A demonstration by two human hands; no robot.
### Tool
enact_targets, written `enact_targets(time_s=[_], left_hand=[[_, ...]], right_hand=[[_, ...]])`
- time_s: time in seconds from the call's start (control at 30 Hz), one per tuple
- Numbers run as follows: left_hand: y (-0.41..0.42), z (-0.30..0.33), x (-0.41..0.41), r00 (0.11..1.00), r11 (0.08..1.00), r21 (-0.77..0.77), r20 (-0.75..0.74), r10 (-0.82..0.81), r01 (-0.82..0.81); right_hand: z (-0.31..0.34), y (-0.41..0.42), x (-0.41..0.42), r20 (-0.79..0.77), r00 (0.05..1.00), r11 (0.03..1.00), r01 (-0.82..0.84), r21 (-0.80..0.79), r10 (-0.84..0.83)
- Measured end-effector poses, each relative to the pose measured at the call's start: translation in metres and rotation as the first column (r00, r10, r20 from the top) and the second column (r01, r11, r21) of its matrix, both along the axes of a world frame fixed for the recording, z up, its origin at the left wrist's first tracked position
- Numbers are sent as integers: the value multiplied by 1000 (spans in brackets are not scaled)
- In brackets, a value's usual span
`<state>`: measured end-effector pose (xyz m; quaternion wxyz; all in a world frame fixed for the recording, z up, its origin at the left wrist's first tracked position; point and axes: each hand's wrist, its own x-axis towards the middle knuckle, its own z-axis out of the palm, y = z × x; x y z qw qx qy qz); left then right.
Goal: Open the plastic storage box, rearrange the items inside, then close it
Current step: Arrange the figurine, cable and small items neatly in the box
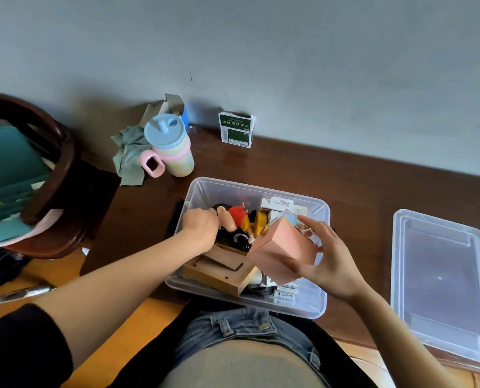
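Grey wall behind, dark brown counter [303,169] running along it. Clear plastic storage box [311,306] is sitting open at the counter's near edge, its lid [440,278] lying flat to the right, well apart. Left hand [201,226] is reaching into the box's left side, fingers curled tight in a fist by a toy figure [237,217] with a red top; what it is gripping, cannot tell. Right hand [328,259] is holding a pink box [282,247] tilted above the storage box, fingers spread around its right face. Wooden block [219,275] is lying in the near left corner. Blue-lidded cup [170,147], grey cloth [128,155] and green-white carton [236,130] are sitting by the wall.
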<state>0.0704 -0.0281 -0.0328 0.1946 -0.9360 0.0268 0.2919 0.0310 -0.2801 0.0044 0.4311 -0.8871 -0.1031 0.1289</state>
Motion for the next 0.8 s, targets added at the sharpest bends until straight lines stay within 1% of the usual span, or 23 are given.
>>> enact_targets(time_s=[0.03, 0.1, 0.2, 0.23, 0.3, 0.37, 0.4, 0.47, 0.53, 0.63, 0.7, 0.73, 0.8], left_hand=[[-1, -2, -1, 1000, 1000, 7, -21, -4, 5], [0, -4, -3, 998, 999, -17, -44, 35, -36], [5, 0, -2, 997, 989, -129, -23, 71, -74], [9, 6, 0, 997, 981, -183, 12, 71, -68], [21, 21, 8, 988, 959, -281, 130, 87, -48], [38, 38, 16, 957, 926, -374, 251, 146, -43], [45, 44, 19, 940, 904, -427, 292, 178, -39], [52, 49, 20, 924, 869, -495, 325, 202, -16], [49, 46, 17, 930, 880, -476, 322, 177, -2], [37, 33, 7, 948, 942, -334, 308, 78, 31], [29, 27, 2, 946, 967, -247, 325, 20, 64], [26, 24, 0, 939, 966, -235, 343, -18, 104], [16, 18, 1, 924, 925, -305, 368, -107, 229]], right_hand=[[-1, 0, -1, -6, 1000, 1000, 0, 3, 0], [-2, -1, -3, -12, 1000, 1000, -10, -2, 10], [-3, -2, -5, -10, 1000, 1000, -17, -15, 17], [-4, -3, -6, -6, 1000, 1000, -18, -14, 18], [-6, -6, -6, -5, 1000, 1000, -13, 2, 13], [-11, -8, -7, -20, 1000, 1000, -2, 24, 2], [-14, -9, -8, -25, 1000, 1000, 2, 26, -1], [-17, -9, -10, -30, 1000, 1000, -2, 20, 2], [-18, -7, -10, -37, 999, 1000, -20, 18, 20], [-18, -6, -10, -47, 998, 999, -48, 17, 48], [-17, -7, -9, -43, 998, 999, -45, 16, 45], [-17, -8, -10, -41, 998, 999, -39, 15, 40], [-18, -10, -11, -44, 999, 1000, -26, 11, 26]])
